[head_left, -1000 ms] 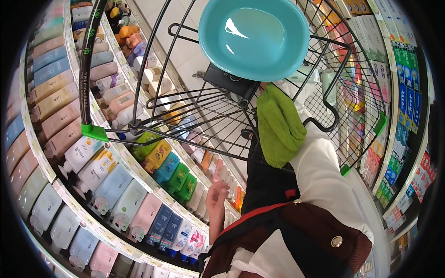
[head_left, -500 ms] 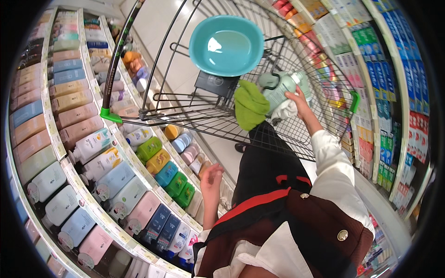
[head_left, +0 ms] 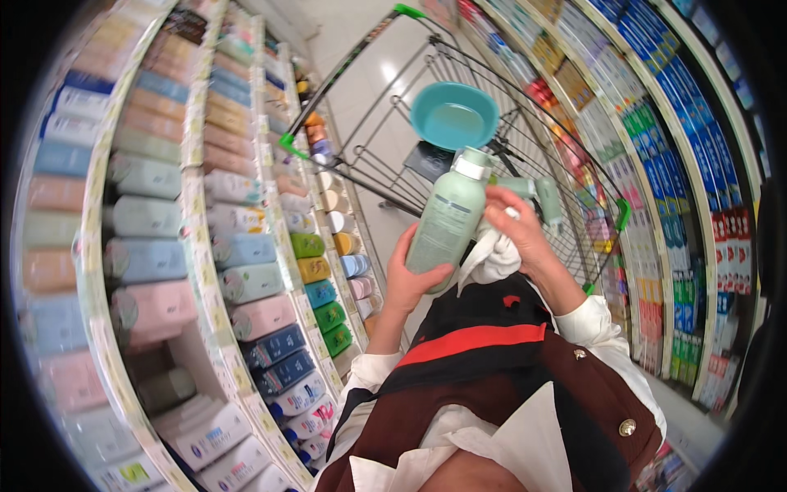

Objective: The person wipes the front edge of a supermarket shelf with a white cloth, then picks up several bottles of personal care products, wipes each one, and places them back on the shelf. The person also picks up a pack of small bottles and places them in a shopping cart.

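My left hand grips the lower part of a large pale-green bottle with a white collar, held tilted above my apron front. My right hand holds a bunched white cloth beside the bottle, fingers curled near its upper part. Behind them, in the wire shopping cart, sit a teal oval basin, a black box and other pale-green bottles.
Shelves of pastel bottles and colourful shampoo bottles line the left. Shelves of boxed goods in blue, green and red line the right. A tiled floor shows beyond the cart.
The pale-green bottle has risen out of the cart toward my body, and my left hand has come up to grip it. The cart appears farther off, and the green cloth is out of sight.
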`<action>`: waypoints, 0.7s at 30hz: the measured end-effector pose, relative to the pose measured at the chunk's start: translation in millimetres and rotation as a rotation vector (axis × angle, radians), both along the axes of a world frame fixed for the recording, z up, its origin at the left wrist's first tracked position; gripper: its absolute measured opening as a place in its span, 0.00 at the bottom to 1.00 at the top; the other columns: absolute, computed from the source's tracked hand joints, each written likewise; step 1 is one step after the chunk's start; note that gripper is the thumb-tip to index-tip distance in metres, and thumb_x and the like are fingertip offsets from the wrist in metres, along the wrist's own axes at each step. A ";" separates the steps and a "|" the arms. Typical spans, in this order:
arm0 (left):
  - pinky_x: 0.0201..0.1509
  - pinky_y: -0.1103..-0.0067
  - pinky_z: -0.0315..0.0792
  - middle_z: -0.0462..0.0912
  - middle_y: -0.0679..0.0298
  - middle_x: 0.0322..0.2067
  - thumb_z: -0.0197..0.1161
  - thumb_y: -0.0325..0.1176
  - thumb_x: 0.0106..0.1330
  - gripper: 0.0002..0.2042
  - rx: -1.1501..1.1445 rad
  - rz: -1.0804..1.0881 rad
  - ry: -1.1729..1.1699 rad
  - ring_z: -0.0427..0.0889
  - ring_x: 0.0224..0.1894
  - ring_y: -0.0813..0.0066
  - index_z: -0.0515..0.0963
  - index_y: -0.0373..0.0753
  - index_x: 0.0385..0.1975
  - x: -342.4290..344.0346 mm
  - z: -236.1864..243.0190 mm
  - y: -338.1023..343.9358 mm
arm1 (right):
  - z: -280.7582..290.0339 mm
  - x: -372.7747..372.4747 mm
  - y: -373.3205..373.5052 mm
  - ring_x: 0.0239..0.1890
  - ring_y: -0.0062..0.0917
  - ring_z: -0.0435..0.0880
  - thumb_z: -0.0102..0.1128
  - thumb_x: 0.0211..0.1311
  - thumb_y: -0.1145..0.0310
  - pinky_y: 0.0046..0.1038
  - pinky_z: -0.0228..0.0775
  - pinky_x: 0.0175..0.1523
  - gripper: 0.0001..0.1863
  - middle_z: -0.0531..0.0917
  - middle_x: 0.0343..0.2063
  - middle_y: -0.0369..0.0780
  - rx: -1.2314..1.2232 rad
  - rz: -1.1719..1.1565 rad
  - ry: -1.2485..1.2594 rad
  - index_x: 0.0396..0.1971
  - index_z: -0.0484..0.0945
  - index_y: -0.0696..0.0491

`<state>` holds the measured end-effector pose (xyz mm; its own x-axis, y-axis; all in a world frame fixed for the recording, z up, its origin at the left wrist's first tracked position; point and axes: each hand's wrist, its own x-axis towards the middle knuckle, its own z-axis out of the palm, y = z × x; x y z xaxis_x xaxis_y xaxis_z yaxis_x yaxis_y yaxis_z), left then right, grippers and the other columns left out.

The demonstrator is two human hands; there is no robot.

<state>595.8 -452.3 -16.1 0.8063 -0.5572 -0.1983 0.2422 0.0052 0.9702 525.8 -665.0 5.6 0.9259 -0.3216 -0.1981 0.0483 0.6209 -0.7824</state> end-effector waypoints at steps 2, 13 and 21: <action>0.62 0.73 0.69 0.77 0.59 0.55 0.80 0.29 0.44 0.43 -0.038 0.091 -0.040 0.76 0.57 0.71 0.66 0.32 0.64 -6.2 1.6 27.5 | 35.2 11.4 9.4 0.49 0.22 0.80 0.66 0.64 0.63 0.29 0.75 0.54 0.24 0.79 0.50 0.41 -0.039 -0.144 -0.080 0.56 0.72 0.56; 0.61 0.72 0.72 0.78 0.64 0.50 0.78 0.28 0.43 0.42 -0.394 0.307 0.223 0.78 0.55 0.69 0.68 0.38 0.64 -49.4 2.6 79.1 | 100.2 47.7 119.7 0.50 0.30 0.79 0.72 0.45 0.64 0.39 0.71 0.57 0.21 0.80 0.45 0.34 -1.774 0.038 -0.851 0.43 0.81 0.45; 0.21 0.67 0.81 0.75 0.49 0.50 0.79 0.38 0.45 0.50 -0.768 0.041 0.353 0.85 0.37 0.54 0.55 0.38 0.69 -61.5 -16.6 99.2 | 53.6 14.3 68.5 0.42 0.33 0.78 0.71 0.49 0.68 0.33 0.70 0.47 0.16 0.79 0.42 0.37 -1.529 -0.138 -1.059 0.41 0.80 0.47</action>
